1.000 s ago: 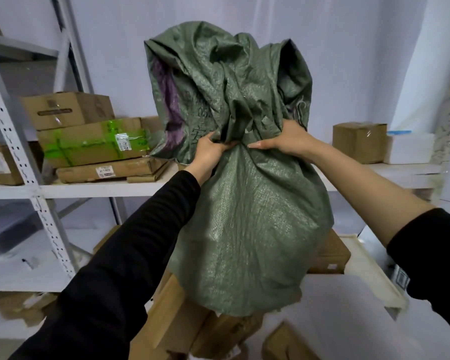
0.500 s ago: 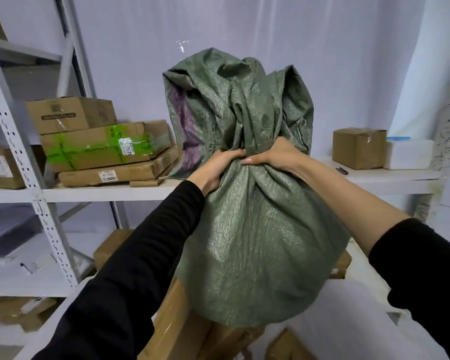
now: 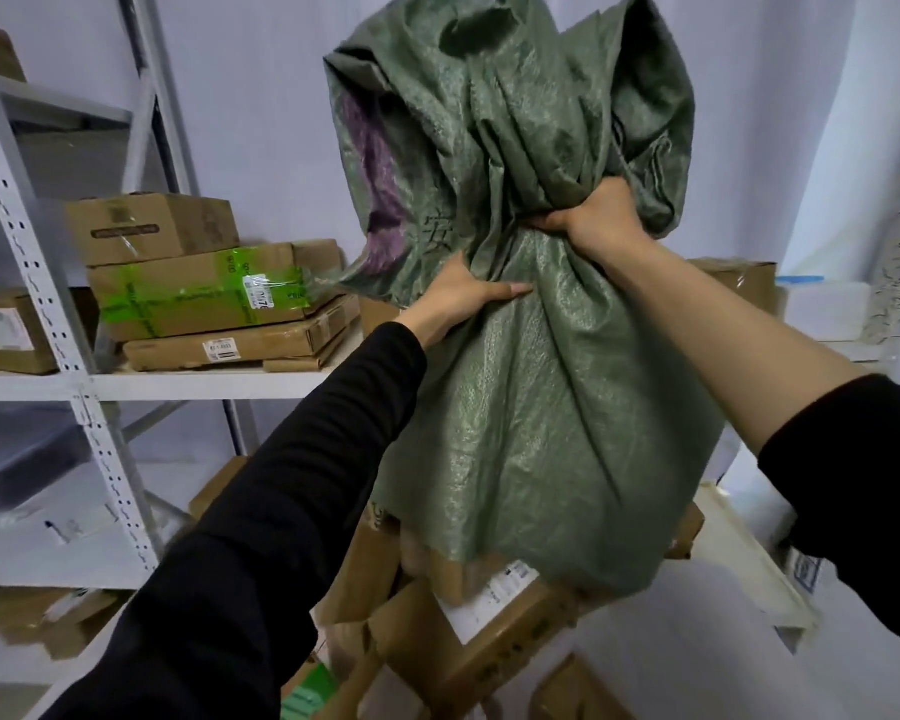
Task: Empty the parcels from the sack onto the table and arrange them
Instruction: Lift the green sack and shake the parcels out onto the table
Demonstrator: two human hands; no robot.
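You have the green woven sack [image 3: 541,407] hoisted higher than it was a moment ago, upside down, its bunched bottom now reaching the top of the view. Your right hand [image 3: 591,223] has shifted up the gathered neck of cloth and is closed tight in a fist around it, where half a second back it lay flatter on the fabric. Your left hand [image 3: 463,298] sits lower, fingers spread and pressed flat against the sack's side, steadying, not clamping.

That lift is paying off: the open mouth hangs just above the table [image 3: 697,667], and brown cardboard parcels [image 3: 489,631] are spilling out beneath the hem, one with a white label showing. More of them are exposed than before. The sack's lower body looks slack, so it is probably close to empty, though you cannot see inside it from here.

The parcels lie in a tilted heap, touching one another, near the table's left side. None is arranged yet. The cartons on the shelving [image 3: 74,381] behind are apart from this.
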